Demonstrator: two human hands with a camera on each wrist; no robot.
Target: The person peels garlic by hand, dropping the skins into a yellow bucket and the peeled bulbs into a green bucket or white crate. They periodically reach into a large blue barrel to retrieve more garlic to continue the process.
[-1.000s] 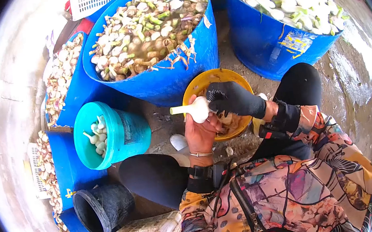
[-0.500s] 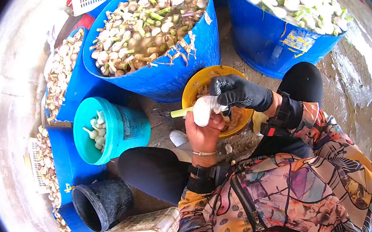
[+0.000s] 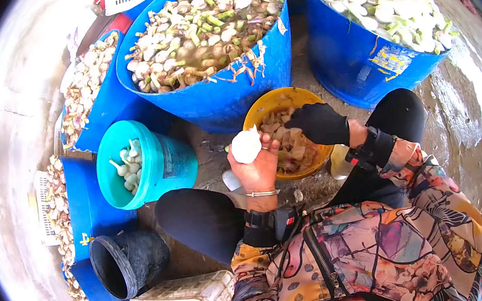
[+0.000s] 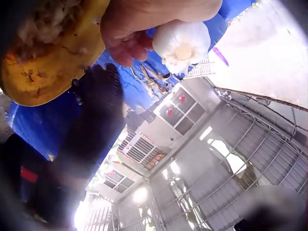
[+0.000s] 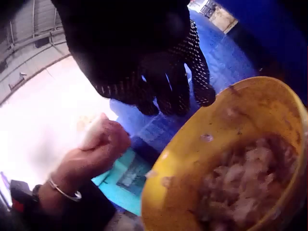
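Observation:
My bare left hand [image 3: 258, 171] grips a white garlic bulb [image 3: 246, 145] near the yellow bucket's left side. The left wrist view shows the bulb's round root end [image 4: 183, 51] turned outward, its skin smooth and clean. My right hand [image 3: 320, 125], in a black glove with pale grip dots, hovers over the yellow bucket [image 5: 166, 192], apart from the bulb. Its gloved fingers [image 5: 204, 91] hang loosely and hold nothing in the right wrist view. Torn pale skins [image 5: 245, 183] lie in that bucket.
A turquoise bucket [image 3: 178, 163] with several clean bulbs stands to the left, above a black bucket [image 3: 140, 260]. Big blue tubs [image 3: 229, 101] full of garlic stand ahead. A white crate [image 3: 179, 287] sits at lower left, beside my knee.
My right hand has pulled a strip of skin off the bulb and moved away right, over the yellow bucket. My left hand has turned the bulb, so its stem points away from view.

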